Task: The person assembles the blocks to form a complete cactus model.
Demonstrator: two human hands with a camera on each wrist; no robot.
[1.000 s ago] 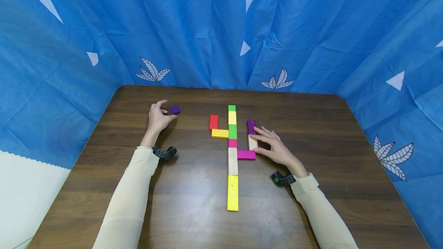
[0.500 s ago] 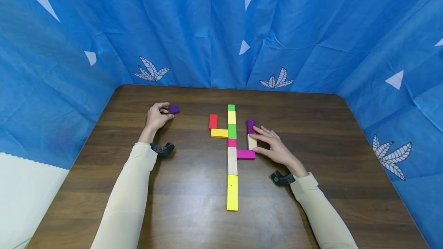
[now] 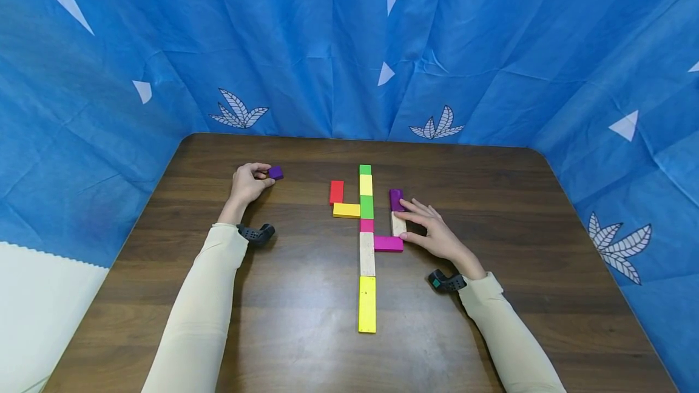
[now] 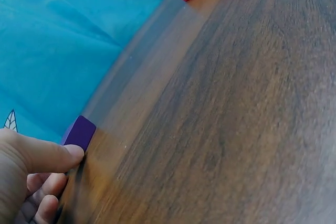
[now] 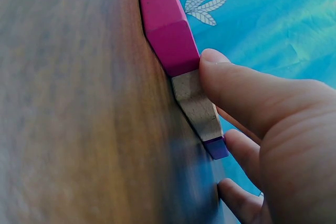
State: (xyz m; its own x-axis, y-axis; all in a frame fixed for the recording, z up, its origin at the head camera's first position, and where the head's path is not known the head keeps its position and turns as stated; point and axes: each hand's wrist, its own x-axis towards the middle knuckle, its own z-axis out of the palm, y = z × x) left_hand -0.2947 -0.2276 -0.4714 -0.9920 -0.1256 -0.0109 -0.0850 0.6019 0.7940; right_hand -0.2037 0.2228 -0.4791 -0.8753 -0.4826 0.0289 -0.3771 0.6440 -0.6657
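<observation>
Near the far left of the table, my left hand (image 3: 249, 185) pinches a small purple block (image 3: 275, 173) between thumb and fingers. The left wrist view shows the thumb against this purple block (image 4: 80, 132); part of it is hidden. On the right, my right hand (image 3: 431, 232) holds a plain wooden block (image 3: 398, 225) by its ends, thumb at the near end and index finger over the far end. Another finger touches a dark purple block (image 3: 395, 200) just beyond. A magenta block (image 3: 388, 244) meets the wooden block's near end, also visible in the right wrist view.
A straight row of blocks runs down the middle, from a green block (image 3: 365, 170) to a long yellow block (image 3: 367, 305). A yellow-orange block (image 3: 346, 211) and a red block (image 3: 337, 192) branch left. Blue curtain (image 3: 338, 47) hangs behind the wooden table (image 3: 306, 320).
My left hand has moved slightly down and brought its thumb and fingers in around the small purple block. The right hand and the laid blocks stay where they were.
</observation>
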